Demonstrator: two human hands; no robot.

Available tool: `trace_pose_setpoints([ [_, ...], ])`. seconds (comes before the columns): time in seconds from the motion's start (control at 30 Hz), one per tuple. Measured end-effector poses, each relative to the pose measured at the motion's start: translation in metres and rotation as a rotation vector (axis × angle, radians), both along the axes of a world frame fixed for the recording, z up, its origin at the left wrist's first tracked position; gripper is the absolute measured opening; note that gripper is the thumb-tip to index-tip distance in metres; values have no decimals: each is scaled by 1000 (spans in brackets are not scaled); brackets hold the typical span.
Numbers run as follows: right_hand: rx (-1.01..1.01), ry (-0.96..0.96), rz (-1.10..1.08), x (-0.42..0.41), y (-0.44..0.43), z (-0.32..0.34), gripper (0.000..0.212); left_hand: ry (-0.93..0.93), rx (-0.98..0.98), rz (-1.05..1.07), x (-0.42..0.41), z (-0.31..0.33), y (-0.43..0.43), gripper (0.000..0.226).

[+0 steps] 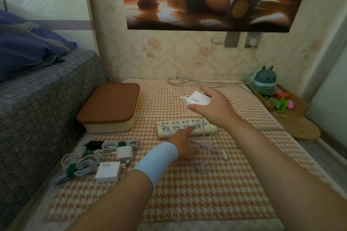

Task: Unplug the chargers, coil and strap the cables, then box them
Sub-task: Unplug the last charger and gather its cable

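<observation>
A lidded box (110, 107) sits left of the left hand (183, 140), whose straight fingers (190, 129) apparently press the power strip (169, 128). The right hand (216, 108) grips the white charger (197, 99) just above that strip.

Wide open checked cloth (187, 202) at six o'clock from the power strip (169, 131), loose white cable (210, 157) sprawled at five, strapped chargers (108, 171) crowding eight, lidded box (110, 105) walling off ten o'clock.
</observation>
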State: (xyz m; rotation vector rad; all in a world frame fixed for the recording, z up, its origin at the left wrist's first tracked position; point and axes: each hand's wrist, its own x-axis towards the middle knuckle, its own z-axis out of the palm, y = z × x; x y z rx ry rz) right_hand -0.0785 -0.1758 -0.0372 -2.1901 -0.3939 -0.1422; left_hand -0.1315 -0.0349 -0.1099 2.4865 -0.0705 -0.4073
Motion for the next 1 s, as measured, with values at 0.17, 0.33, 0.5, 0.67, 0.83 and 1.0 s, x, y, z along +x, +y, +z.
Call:
trace_pose_setpoints([
  [0.17,-34,30,-68,5,-31,-31,76,4,283,-255,1,0,-7,12],
  [0.33,-181,103,47,9,-42,-52,78,163,385,-455,-16,13,10,5],
  [0.5,-521,242,350,-11,-20,-65,80,296,303,-508,-41,32,28,45],
  [0.67,-619,299,322,-14,-15,-65,83,200,204,-304,-53,30,51,54],
  [0.83,-401,127,211,-19,-19,-41,50,205,481,-364,-58,22,59,66],
  [1.0,-265,248,513,-58,-3,-18,29,147,517,-378,-61,16,57,27],
])
